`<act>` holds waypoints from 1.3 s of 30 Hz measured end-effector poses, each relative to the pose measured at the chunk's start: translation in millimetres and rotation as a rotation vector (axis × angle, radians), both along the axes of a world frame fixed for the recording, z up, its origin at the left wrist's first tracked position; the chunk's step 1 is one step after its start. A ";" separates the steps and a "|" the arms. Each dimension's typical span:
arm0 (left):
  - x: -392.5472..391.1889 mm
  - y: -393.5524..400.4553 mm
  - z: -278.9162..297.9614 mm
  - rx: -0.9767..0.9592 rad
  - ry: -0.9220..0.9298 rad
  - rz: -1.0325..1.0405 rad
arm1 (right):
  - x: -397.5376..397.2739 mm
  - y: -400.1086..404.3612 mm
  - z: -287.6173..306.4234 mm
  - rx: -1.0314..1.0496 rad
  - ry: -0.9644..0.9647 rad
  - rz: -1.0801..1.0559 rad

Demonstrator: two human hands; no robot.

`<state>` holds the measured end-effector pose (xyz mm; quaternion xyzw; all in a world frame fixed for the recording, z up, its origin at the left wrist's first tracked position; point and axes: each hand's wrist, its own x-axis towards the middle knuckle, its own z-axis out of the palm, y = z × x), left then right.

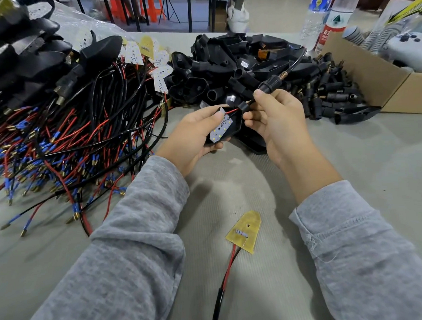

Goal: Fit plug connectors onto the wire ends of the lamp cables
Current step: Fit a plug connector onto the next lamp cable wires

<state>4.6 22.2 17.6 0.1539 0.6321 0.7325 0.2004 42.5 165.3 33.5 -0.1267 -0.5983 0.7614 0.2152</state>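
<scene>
Hands: left grips lamp housing; right pinches cable behind plug connector.

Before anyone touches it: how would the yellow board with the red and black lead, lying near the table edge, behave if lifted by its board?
The yellow board looks thin and flat, so probably light and stiff. Its lead curves loosely, so it would likely dangle. The solder joints may be fragile.
</scene>
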 end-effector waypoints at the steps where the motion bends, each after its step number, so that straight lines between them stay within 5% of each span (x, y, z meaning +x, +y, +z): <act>1: -0.3 -0.4 -0.3 0.006 -0.001 0.004 | -0.4 -0.3 -0.4 0.014 -0.001 -0.004; 16: 3.7 2.2 0.2 0.054 0.107 0.027 | 2.6 1.1 2.3 -0.127 -0.013 0.153; 39: -1.3 -5.7 -3.1 -0.062 0.171 -0.021 | 0.1 2.6 1.0 -0.022 -0.050 0.097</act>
